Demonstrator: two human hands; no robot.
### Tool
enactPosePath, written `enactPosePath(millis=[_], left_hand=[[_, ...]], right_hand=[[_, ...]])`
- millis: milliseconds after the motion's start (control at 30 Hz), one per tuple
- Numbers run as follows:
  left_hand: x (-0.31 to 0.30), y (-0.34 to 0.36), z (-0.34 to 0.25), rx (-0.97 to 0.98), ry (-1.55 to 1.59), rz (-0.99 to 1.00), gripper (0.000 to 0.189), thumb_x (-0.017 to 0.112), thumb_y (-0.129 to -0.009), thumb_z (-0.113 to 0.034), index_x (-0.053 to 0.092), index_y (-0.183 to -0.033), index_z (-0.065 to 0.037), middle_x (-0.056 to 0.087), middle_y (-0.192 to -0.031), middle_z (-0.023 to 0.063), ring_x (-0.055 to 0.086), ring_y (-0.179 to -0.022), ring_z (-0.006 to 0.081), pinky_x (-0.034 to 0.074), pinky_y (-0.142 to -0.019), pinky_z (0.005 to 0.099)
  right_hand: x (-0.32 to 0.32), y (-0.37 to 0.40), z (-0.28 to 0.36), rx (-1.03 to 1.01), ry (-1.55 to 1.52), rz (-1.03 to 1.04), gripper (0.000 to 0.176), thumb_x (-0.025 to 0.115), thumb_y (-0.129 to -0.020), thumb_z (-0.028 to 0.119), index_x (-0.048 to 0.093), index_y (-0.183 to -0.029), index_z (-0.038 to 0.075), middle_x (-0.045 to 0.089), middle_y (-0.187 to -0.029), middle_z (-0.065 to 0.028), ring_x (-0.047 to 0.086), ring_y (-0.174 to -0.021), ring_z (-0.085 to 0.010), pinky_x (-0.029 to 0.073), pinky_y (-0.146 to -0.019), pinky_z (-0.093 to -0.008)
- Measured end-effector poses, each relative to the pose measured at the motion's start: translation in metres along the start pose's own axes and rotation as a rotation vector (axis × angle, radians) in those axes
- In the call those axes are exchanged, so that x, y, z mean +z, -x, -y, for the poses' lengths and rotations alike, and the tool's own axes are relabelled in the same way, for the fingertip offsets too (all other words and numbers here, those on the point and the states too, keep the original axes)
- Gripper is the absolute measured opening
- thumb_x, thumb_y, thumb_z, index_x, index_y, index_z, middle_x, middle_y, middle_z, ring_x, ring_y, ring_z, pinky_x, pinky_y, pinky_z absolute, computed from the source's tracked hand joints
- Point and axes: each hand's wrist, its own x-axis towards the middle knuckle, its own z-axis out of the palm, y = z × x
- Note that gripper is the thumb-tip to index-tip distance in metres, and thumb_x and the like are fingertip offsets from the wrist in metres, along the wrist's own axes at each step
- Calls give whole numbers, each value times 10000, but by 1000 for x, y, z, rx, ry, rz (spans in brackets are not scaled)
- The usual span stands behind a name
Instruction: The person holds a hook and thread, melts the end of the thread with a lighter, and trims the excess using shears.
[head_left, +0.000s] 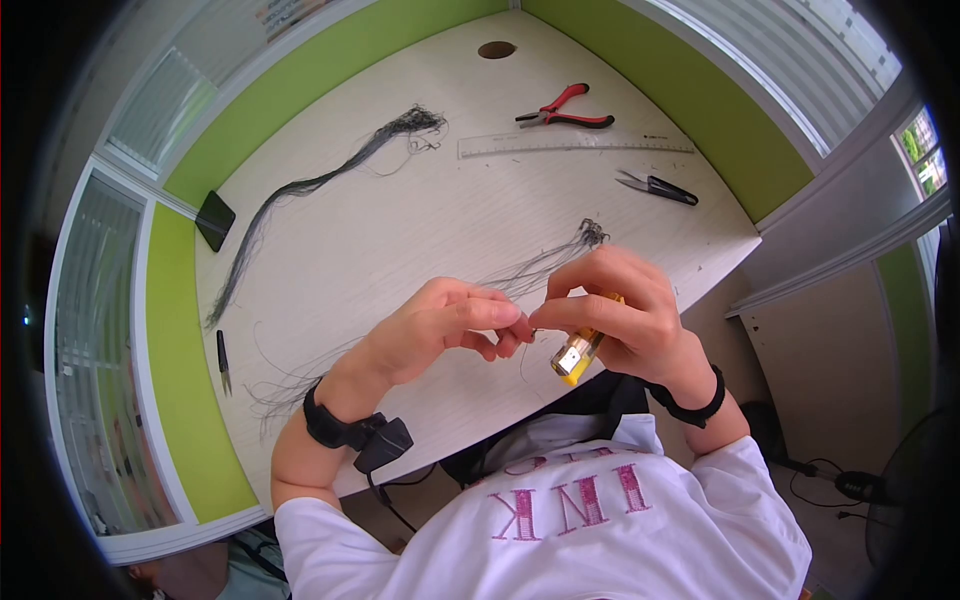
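Note:
Over the near edge of the table, my left hand (450, 320) and my right hand (618, 305) meet fingertip to fingertip. A fine dark thread (523, 365) hangs down from where they meet. Left thumb and forefinger are pinched together on the thread's end, which is too small to see well. A yellow lighter (577, 358) with a metal top sits in my right palm, top pointing down toward me, while the thumb and forefinger close near the thread. Behind the hands lies a bundle of dark threads (545, 262) with curled ends, partly hidden by my fingers.
A longer dark thread bundle (330, 178) lies at the far left. Red-and-black pliers (565, 112), a clear ruler (580, 145) and black thread snips (665, 189) are at the far right. More snips (222, 362) and a black flat object (214, 221) are along the left edge. Green partitions (690, 130) enclose the table.

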Motion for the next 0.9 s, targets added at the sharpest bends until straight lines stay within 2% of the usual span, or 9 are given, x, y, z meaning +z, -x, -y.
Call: enactPosePath(millis=[67,133,233,367,433,667,767,833,900], left_hand=[[5,4,-7,85,-48,-87,236,668,-788,-183,642,-908,19,644,-853,60,571,-741,103,435,-691,219],[18,10,-12,268,-323,-301,146,653,-758,-103,633,-853,5,609,-835,61,566,-790,135,443,-750,265],[21,9,-2,429,-596,-243,89,664,-750,-29,638,-829,1,620,-841,69,574,-807,138,439,-764,262],[21,7,4,470,-623,-307,71,654,-748,25,639,-815,7,627,-838,77,574,-806,139,440,-762,268],[19,4,7,598,-637,-332,84,695,-742,-62,663,-809,-23,659,-753,48,580,-696,117,426,-647,246],[18,4,4,668,-674,-318,81,687,-729,-44,665,-806,-29,661,-761,55,584,-708,131,436,-656,253],[20,6,2,675,-674,-349,87,681,-722,-36,668,-808,-31,664,-769,58,595,-724,138,447,-676,250],[21,9,0,619,-653,-303,100,640,-720,35,650,-811,-5,635,-806,74,579,-797,153,445,-756,279],[22,7,1,647,-687,-319,103,643,-710,40,651,-802,-6,634,-795,72,581,-786,154,450,-742,275]], right_hand=[[0,0,0,-1,39,-29,318,662,-559,-25,641,-846,110,543,-786,-17,525,-626,-163,384,-494,-277],[-3,0,2,40,120,-2,285,681,-583,7,634,-844,113,544,-786,-13,527,-623,-157,383,-495,-271],[-3,1,3,31,159,-5,252,698,-598,38,625,-830,105,545,-784,-8,528,-616,-148,385,-494,-269],[-1,-1,5,35,165,6,247,701,-603,23,617,-824,93,546,-784,-14,534,-612,-154,396,-501,-274],[1,-1,5,91,75,-35,243,707,-606,11,609,-817,82,545,-784,-23,544,-613,-164,408,-507,-279],[2,-1,4,158,-42,-56,246,713,-614,3,613,-825,81,541,-779,-32,552,-616,-174,415,-503,-283],[1,-2,4,128,-17,-71,243,714,-616,8,616,-825,85,541,-778,-29,546,-607,-171,409,-495,-284],[-1,-3,5,77,53,-44,233,714,-619,17,616,-819,86,541,-777,-24,539,-598,-166,403,-489,-281],[-2,-2,5,72,67,-42,229,714,-620,20,617,-816,87,541,-775,-23,537,-596,-165,401,-487,-279]])
